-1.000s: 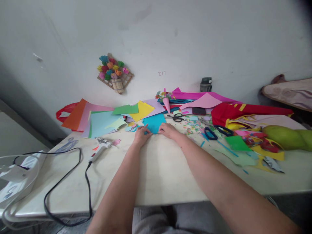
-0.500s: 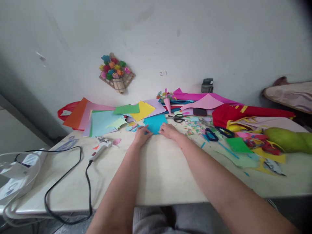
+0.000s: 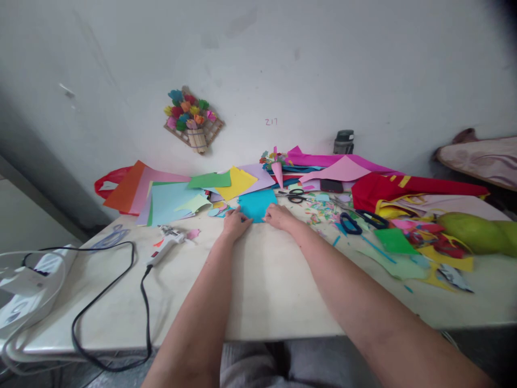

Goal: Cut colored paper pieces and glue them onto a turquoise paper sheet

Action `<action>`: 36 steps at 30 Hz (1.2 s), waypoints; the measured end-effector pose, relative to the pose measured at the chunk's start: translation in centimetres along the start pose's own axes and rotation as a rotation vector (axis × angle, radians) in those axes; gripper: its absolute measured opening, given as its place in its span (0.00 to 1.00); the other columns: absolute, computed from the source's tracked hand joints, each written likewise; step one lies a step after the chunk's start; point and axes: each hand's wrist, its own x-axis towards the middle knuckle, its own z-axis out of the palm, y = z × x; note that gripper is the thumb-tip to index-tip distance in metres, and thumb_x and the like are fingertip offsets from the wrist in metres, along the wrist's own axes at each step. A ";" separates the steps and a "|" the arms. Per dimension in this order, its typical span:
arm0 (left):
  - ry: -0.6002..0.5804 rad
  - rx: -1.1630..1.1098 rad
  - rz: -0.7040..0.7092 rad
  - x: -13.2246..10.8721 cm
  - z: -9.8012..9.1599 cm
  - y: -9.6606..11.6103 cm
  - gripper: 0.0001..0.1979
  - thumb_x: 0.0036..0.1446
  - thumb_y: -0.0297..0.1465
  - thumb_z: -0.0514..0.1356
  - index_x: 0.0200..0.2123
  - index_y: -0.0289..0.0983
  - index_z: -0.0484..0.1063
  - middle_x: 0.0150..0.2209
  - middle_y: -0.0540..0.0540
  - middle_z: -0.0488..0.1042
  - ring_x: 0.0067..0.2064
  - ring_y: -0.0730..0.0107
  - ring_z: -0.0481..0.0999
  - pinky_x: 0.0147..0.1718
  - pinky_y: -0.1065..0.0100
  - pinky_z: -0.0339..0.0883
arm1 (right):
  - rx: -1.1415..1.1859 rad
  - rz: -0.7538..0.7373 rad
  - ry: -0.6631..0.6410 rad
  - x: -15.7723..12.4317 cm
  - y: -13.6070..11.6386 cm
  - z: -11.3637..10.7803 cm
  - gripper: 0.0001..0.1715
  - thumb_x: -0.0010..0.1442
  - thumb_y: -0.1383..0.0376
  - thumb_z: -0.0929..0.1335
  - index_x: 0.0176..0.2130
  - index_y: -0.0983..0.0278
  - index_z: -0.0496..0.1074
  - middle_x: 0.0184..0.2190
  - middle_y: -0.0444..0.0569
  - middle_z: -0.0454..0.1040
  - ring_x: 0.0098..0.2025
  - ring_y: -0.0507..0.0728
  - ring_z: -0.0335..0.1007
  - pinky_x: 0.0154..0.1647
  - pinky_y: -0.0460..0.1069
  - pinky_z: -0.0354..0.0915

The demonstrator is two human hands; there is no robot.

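A sheet of blue paper (image 3: 257,205) lies on the table between my two hands. My left hand (image 3: 236,223) is closed at its near left corner, fingers curled on the edge. At the near right corner, my right hand (image 3: 278,215) pinches the paper, its fingers bent together. Black-handled scissors (image 3: 297,196) rest just beyond my right hand. Small coloured paper scraps (image 3: 323,211) are scattered to the right of it. Left of my left hand lie pale green paper (image 3: 194,204) and little cut pieces.
A white glue gun (image 3: 165,248) with a black cord lies at the left, near a power strip (image 3: 36,285). Coloured sheets (image 3: 169,202) are stacked at the back left. Blue-handled scissors (image 3: 350,222), red cloth (image 3: 375,188) and a green pouch-like thing (image 3: 464,231) occupy the right.
Both hands stay on the blue paper in almost the same place. The view has shifted very slightly; nothing else has visibly moved.
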 end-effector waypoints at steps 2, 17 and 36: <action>0.000 0.014 -0.007 -0.1 0.0 0.1 0.12 0.49 0.40 0.57 0.27 0.38 0.75 0.58 0.46 0.60 0.58 0.54 0.56 0.54 0.60 0.51 | -0.011 0.001 0.005 0.0 0.0 0.0 0.16 0.58 0.57 0.62 0.36 0.61 0.75 0.44 0.52 0.71 0.42 0.56 0.68 0.39 0.46 0.60; 0.012 0.078 -0.171 -0.7 -0.5 0.8 0.15 0.46 0.46 0.58 0.25 0.40 0.71 0.60 0.46 0.56 0.63 0.45 0.38 0.55 0.43 0.35 | -0.041 0.015 -0.015 -0.2 -0.3 -0.3 0.17 0.58 0.57 0.61 0.37 0.63 0.75 0.46 0.54 0.69 0.44 0.58 0.67 0.42 0.49 0.59; -0.004 0.145 -0.082 -1.3 -0.4 4.0 0.11 0.53 0.32 0.53 0.41 0.41 0.63 0.37 0.43 0.74 0.41 0.60 0.73 0.34 0.66 0.63 | -0.042 0.016 -0.031 0.1 -0.2 -0.1 0.18 0.58 0.57 0.61 0.39 0.63 0.75 0.47 0.57 0.69 0.46 0.61 0.67 0.43 0.51 0.60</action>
